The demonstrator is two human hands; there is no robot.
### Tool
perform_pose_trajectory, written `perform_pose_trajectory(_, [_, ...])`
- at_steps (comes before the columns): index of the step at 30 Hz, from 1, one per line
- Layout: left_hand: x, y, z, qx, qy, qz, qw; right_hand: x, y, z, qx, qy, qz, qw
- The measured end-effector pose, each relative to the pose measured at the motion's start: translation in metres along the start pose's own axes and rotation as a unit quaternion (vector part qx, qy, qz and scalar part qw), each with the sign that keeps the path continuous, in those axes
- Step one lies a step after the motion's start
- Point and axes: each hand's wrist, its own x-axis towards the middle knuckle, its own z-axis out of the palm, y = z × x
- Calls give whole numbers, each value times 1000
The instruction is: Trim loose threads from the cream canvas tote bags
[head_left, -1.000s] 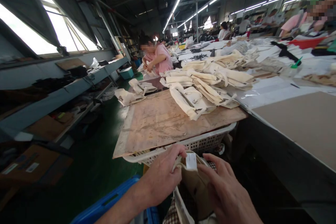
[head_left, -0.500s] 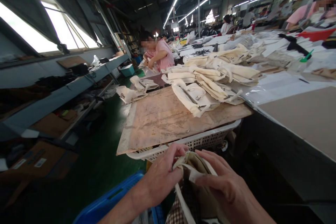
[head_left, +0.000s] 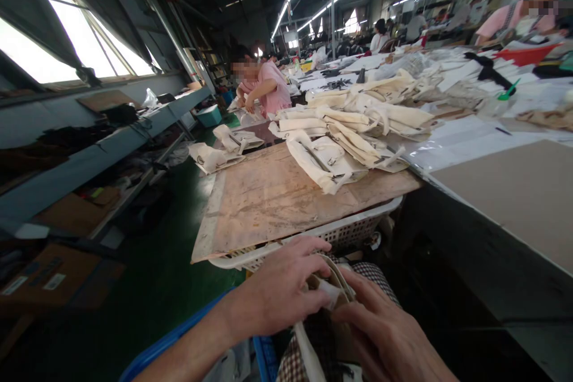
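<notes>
Left hand [head_left: 290, 286] and right hand [head_left: 387, 325] nearly meeting, fingers bent in a grip.
The bare left forearm [head_left: 197, 340] slants up from the lower left, the back of that hand uppermost, fingers curled rightward, thumb stretched below; the right angles in from the lower right, thumb pointing left.

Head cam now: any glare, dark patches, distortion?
Head view, top left: window blown out, leaning, likely lens stretch. Head view, right: glare on clear sheet, near-black under the table. Head view, bottom: cloth between left hand and right hand dim, soft.
</notes>
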Motion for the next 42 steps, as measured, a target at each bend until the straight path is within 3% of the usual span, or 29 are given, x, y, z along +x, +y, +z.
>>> perform_pose_trajectory(2, [9,1,2,28,-17,49,998,-2,-2,0,33,17,43,998])
perform_pose_trajectory(7, [26,-2,7,78,-30,179,980,-14,-6,-6,110,-22,272,956])
perform_pose_trajectory(9, [30,-5,9,102,-20,236,966,-20,-4,-6,131,-7,287,949])
perform_pose_trajectory(12, [33,-9,14,123,-2,290,949,-32,4,-1,125,-1,255,959])
perform_pose_trajectory(20, [38,-9,21,105,40,225,968,-45,16,21,41,90,187,977])
perform_pose_trajectory(33, [49,-9,38,89,93,194,972,-26,14,17,-144,121,169,968])
perform_pose_trajectory(38, [50,-7,35,77,86,178,977,-24,13,15,-104,138,171,970])
perform_pose_trajectory(42, [50,-8,34,76,67,169,980,-22,10,11,-39,117,183,975])
